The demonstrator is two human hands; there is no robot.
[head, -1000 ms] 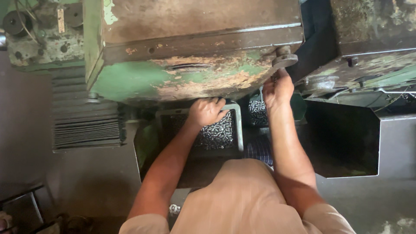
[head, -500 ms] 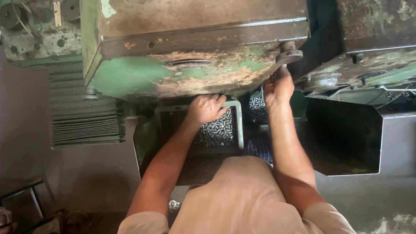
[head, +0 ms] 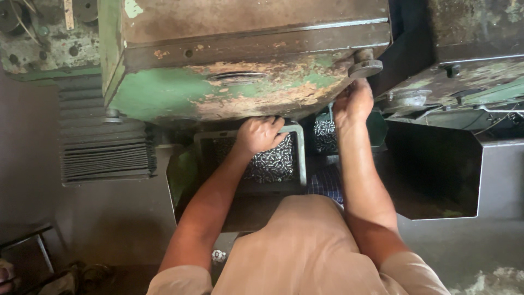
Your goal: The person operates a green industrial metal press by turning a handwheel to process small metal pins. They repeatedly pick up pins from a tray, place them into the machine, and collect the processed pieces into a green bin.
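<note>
two bare hands show, both reaching forward under one worn green metal machine body with rusty patches [head: 229,90]. there are two containers of small shiny metal parts: one grey square metal bin [head: 299,147] under the left hand, and a second dark container of the same small parts [head: 325,135] just left of the right wrist. the parts themselves are too many and too small to count.

the left hand [head: 260,135] rests knuckles up over the heap of small silvery metal parts [head: 270,163] in the grey bin, fingers curled down together into the pile; whether it grips any of them cannot be told. the heap lies directly beneath and just nearer the body than that hand, touching its fingers.

the right hand [head: 353,102] is raised higher, fingers bunched together and pressed up against the machine's lower edge. one round dark metal knob on a short stem [head: 364,65] sits just above its fingertips; whether the hand is clamped on anything is hidden.

one dark open metal chute box [head: 480,180] stands to the right of the right forearm, well apart from the hand.
</note>
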